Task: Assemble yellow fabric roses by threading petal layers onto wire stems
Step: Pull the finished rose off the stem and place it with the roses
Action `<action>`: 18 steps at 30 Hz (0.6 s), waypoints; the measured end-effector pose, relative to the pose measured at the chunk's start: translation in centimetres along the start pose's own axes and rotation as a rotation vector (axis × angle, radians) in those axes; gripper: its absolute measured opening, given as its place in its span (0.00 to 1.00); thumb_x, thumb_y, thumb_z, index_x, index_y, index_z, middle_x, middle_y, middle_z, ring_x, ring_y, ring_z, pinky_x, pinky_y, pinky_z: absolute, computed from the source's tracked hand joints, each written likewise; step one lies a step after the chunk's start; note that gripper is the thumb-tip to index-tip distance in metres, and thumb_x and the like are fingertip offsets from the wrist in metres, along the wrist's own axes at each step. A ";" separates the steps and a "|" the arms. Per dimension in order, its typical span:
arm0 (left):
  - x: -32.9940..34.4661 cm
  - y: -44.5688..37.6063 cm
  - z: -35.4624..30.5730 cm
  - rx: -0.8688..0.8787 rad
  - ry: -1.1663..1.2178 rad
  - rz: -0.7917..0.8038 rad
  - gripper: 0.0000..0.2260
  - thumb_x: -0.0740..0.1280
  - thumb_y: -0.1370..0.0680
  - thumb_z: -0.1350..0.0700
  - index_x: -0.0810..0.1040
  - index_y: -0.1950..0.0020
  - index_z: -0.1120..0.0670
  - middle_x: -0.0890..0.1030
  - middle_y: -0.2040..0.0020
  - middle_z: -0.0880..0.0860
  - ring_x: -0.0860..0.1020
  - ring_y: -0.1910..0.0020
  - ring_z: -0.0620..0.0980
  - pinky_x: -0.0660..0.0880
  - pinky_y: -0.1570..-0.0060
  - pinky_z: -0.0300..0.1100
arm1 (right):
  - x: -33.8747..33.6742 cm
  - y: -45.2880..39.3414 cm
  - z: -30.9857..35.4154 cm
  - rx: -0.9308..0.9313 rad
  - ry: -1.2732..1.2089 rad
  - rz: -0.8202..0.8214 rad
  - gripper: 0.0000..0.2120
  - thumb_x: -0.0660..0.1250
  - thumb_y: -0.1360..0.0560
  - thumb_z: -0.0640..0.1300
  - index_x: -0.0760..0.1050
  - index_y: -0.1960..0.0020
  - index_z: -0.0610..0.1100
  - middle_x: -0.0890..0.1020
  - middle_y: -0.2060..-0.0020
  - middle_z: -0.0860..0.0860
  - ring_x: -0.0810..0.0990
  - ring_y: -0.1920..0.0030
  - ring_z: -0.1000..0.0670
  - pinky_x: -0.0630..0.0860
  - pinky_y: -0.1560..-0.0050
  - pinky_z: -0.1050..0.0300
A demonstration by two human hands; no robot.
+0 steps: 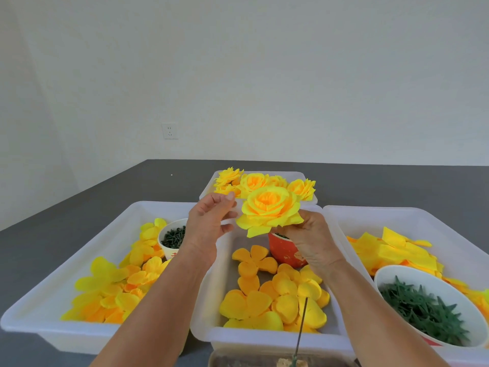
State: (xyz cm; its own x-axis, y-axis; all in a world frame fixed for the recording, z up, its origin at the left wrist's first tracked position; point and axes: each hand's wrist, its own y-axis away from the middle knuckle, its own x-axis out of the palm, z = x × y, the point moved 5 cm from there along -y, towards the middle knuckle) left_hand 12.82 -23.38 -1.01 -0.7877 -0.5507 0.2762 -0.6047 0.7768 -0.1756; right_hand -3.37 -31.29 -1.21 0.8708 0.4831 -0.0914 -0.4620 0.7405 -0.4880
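A full yellow fabric rose (270, 210) is held up above the middle tray. My right hand (309, 239) grips it from underneath, fingers curled at its base. My left hand (211, 221) is just left of the rose with loosely bent fingers near the outer petals; whether it touches them is unclear. A green wire stem (301, 329) stands upright at the front of the middle tray (238, 337), apart from both hands. Loose yellow and orange petal layers (275, 300) lie in that tray.
The left tray (53, 308) holds more petals and a white cup of dark green pieces (173, 237). A red cup (284, 254) stands behind my right hand. The right tray (423, 221) has yellow fabric pieces and a white bowl of green calyxes (420, 311). Finished roses (254, 181) fill a far tray.
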 end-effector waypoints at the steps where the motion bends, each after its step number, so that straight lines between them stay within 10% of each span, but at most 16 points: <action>1: -0.2 -0.1 -0.1 0.016 -0.009 -0.030 0.08 0.68 0.25 0.52 0.78 0.62 0.55 0.82 0.62 0.49 0.78 0.64 0.44 0.74 0.66 0.37 | -0.1 0.0 0.1 -0.007 0.000 -0.009 0.08 0.71 0.30 0.33 0.81 0.54 0.45 0.83 0.65 0.56 0.80 0.63 0.65 0.73 0.61 0.75; 5: 0.1 -0.2 0.5 -0.040 -0.145 -0.004 0.18 0.67 0.26 0.47 0.82 0.54 0.62 0.82 0.57 0.56 0.79 0.58 0.48 0.77 0.58 0.44 | 0.2 0.2 0.0 -0.006 0.034 0.045 0.10 0.70 0.29 0.32 0.81 0.52 0.44 0.84 0.57 0.48 0.81 0.57 0.60 0.75 0.53 0.70; 18: 0.6 0.0 1.0 -0.146 -0.092 0.175 0.05 0.67 0.26 0.61 0.81 0.60 0.60 0.82 0.62 0.54 0.79 0.59 0.49 0.77 0.55 0.43 | 0.1 0.1 -0.8 0.028 0.206 0.096 0.06 0.71 0.28 0.39 0.81 0.57 0.50 0.84 0.58 0.51 0.80 0.52 0.49 0.75 0.47 0.59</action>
State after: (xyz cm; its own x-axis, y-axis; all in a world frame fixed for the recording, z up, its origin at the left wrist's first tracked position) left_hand 12.21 -23.97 -1.79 -0.8905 -0.4238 0.1652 -0.4396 0.8952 -0.0730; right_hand -3.19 -31.51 -1.92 0.8374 0.4482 -0.3129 -0.5461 0.7102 -0.4442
